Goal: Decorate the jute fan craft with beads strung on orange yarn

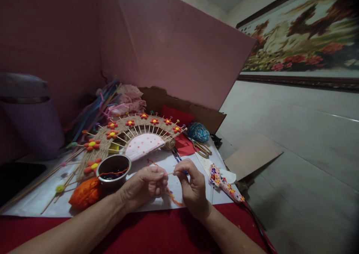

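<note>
My left hand (150,181) and my right hand (193,186) face each other over the near edge of the white sheet. Both pinch a short, thin strand stretched taut between their fingertips; it looks like the end of the orange yarn (174,200). That yarn hangs in a loop below my left fingers, with small coloured specks on it that may be beads. Left of my left hand stands a metal bowl (113,168) with dark contents and a yarn strand across it. Against the bowl rests an orange yarn ball (86,193).
Behind my hands lies a twine-wrapped arch (101,134) with sticks and red-orange flowers around a dotted half-circle (144,145). Scissors (202,148), blue yarn (198,131) and a flower-patterned glue gun (224,183) lie right. A purple container (33,123) stands left.
</note>
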`<action>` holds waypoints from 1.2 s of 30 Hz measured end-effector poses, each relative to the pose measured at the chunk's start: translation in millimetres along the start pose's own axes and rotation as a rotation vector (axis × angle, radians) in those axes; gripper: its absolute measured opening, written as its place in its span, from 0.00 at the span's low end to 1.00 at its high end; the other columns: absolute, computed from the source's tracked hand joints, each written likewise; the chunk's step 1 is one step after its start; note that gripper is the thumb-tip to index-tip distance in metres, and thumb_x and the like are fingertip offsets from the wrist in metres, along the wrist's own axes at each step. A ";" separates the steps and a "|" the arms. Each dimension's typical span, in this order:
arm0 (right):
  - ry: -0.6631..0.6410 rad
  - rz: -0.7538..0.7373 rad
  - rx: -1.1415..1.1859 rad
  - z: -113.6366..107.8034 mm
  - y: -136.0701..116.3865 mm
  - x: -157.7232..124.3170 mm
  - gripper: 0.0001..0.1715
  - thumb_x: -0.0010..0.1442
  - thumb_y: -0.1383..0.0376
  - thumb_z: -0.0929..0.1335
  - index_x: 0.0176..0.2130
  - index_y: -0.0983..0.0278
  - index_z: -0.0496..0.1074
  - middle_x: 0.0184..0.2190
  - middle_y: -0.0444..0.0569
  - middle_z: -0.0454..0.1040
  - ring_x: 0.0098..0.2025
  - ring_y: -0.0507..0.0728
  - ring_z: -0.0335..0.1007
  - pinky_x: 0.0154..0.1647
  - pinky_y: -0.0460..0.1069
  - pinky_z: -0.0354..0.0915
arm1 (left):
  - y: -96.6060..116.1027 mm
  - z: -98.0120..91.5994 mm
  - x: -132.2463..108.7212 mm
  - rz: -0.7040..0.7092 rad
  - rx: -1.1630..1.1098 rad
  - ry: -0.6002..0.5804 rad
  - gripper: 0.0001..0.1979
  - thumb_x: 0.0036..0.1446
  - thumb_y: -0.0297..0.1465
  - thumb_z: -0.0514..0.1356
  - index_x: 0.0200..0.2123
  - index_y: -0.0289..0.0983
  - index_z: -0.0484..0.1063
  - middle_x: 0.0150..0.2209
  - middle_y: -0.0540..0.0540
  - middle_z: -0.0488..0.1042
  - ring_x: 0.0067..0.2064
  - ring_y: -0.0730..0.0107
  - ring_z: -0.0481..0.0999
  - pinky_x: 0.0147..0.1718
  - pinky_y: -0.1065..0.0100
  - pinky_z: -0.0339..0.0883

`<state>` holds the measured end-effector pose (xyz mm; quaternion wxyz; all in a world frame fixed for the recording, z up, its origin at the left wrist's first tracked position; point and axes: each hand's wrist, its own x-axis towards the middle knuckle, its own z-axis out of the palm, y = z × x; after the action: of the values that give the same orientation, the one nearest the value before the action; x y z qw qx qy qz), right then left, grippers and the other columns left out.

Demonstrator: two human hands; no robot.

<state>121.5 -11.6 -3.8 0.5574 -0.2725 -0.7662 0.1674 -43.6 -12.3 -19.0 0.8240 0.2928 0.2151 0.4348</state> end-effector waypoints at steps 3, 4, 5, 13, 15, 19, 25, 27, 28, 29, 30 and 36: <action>0.003 -0.099 -0.079 -1.1 -2.2 0.0 0.08 0.61 0.74 0.62 0.33 0.62 0.65 0.28 0.47 0.67 0.33 0.54 0.62 0.34 0.51 0.61 | 0.1 0.1 -0.8 0.002 -0.016 0.014 0.04 0.43 0.26 0.66 0.24 0.31 0.74 0.24 0.47 0.71 0.26 0.75 0.67 0.30 0.72 0.61; 0.002 -0.130 -0.101 -1.4 -2.6 -0.2 0.09 0.61 0.74 0.62 0.33 0.62 0.66 0.28 0.47 0.67 0.33 0.54 0.63 0.34 0.51 0.61 | 0.1 0.4 -1.2 0.000 -0.020 0.018 0.04 0.43 0.26 0.66 0.24 0.31 0.74 0.23 0.47 0.71 0.26 0.75 0.67 0.29 0.72 0.60; -0.003 -0.163 -0.119 -1.8 -2.9 -0.4 0.09 0.60 0.75 0.62 0.34 0.62 0.66 0.28 0.47 0.68 0.33 0.54 0.63 0.34 0.51 0.62 | 0.1 0.7 -1.6 0.000 -0.024 0.022 0.04 0.43 0.26 0.66 0.24 0.31 0.74 0.23 0.47 0.71 0.26 0.75 0.67 0.29 0.72 0.60; -0.041 -0.335 -0.200 -5.5 -2.5 -2.3 0.14 0.56 0.79 0.63 0.38 0.62 0.66 0.30 0.48 0.71 0.33 0.56 0.65 0.34 0.53 0.64 | -0.6 0.9 -1.3 -0.001 -0.038 0.010 0.05 0.44 0.26 0.66 0.24 0.31 0.72 0.24 0.48 0.71 0.26 0.75 0.68 0.29 0.71 0.60; 0.009 -0.314 -0.197 -5.6 -2.8 -2.6 0.14 0.56 0.79 0.62 0.38 0.62 0.66 0.29 0.48 0.70 0.33 0.55 0.65 0.34 0.53 0.64 | -0.3 0.9 -1.1 -0.001 -0.035 0.005 0.05 0.44 0.26 0.66 0.25 0.31 0.73 0.24 0.48 0.71 0.26 0.75 0.68 0.29 0.71 0.59; 0.048 -0.298 -0.187 -4.3 -3.8 -2.6 0.15 0.56 0.79 0.62 0.38 0.61 0.66 0.30 0.47 0.70 0.33 0.55 0.65 0.33 0.53 0.65 | 0.4 2.0 -2.1 -0.007 -0.044 0.017 0.05 0.44 0.25 0.66 0.25 0.31 0.73 0.24 0.48 0.70 0.26 0.76 0.67 0.29 0.71 0.59; 0.010 -0.292 -0.197 -2.1 -3.3 -3.7 0.13 0.57 0.77 0.62 0.37 0.61 0.67 0.29 0.47 0.71 0.32 0.55 0.65 0.33 0.53 0.65 | 0.5 2.1 -1.8 -0.002 -0.036 0.013 0.06 0.43 0.26 0.67 0.24 0.31 0.73 0.24 0.48 0.71 0.26 0.75 0.67 0.29 0.71 0.59; 0.003 -0.295 -0.196 -2.1 -2.9 -3.9 0.13 0.57 0.77 0.63 0.37 0.61 0.67 0.29 0.47 0.71 0.32 0.55 0.66 0.33 0.53 0.65 | 0.4 1.5 -1.2 -0.004 -0.036 0.013 0.06 0.42 0.26 0.67 0.23 0.31 0.72 0.23 0.48 0.71 0.26 0.75 0.67 0.29 0.71 0.59; 0.001 -0.297 -0.194 -2.2 -2.9 -3.9 0.13 0.57 0.77 0.63 0.37 0.61 0.67 0.29 0.47 0.71 0.32 0.55 0.65 0.33 0.52 0.65 | 0.3 1.2 -1.0 -0.003 -0.034 0.014 0.06 0.43 0.26 0.67 0.23 0.31 0.72 0.23 0.48 0.71 0.26 0.75 0.68 0.29 0.71 0.59; -0.002 -0.299 -0.192 -2.4 -3.1 -3.7 0.13 0.57 0.77 0.63 0.38 0.61 0.67 0.29 0.47 0.71 0.32 0.55 0.65 0.33 0.52 0.65 | 0.2 1.0 -0.9 -0.002 -0.031 0.014 0.06 0.43 0.26 0.67 0.23 0.31 0.72 0.24 0.48 0.71 0.26 0.75 0.68 0.29 0.71 0.59; -0.005 -0.301 -0.193 -2.6 -3.3 -3.5 0.13 0.57 0.77 0.63 0.38 0.61 0.67 0.29 0.47 0.71 0.32 0.55 0.65 0.33 0.52 0.65 | 0.1 1.0 -0.8 0.001 -0.029 0.013 0.06 0.43 0.26 0.67 0.23 0.31 0.72 0.24 0.48 0.71 0.27 0.74 0.68 0.29 0.71 0.59; -0.031 -0.350 -0.228 -3.8 -4.7 -3.3 0.15 0.56 0.78 0.62 0.38 0.61 0.66 0.30 0.48 0.72 0.34 0.56 0.65 0.34 0.53 0.65 | 0.1 2.2 -1.1 0.006 -0.038 0.022 0.05 0.44 0.25 0.66 0.24 0.31 0.72 0.23 0.48 0.70 0.26 0.75 0.67 0.30 0.70 0.59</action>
<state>124.8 -17.5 -2.5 0.5316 -0.1939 -0.8244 -0.0157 -42.9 -13.8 -17.2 0.8257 0.2730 0.2151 0.4444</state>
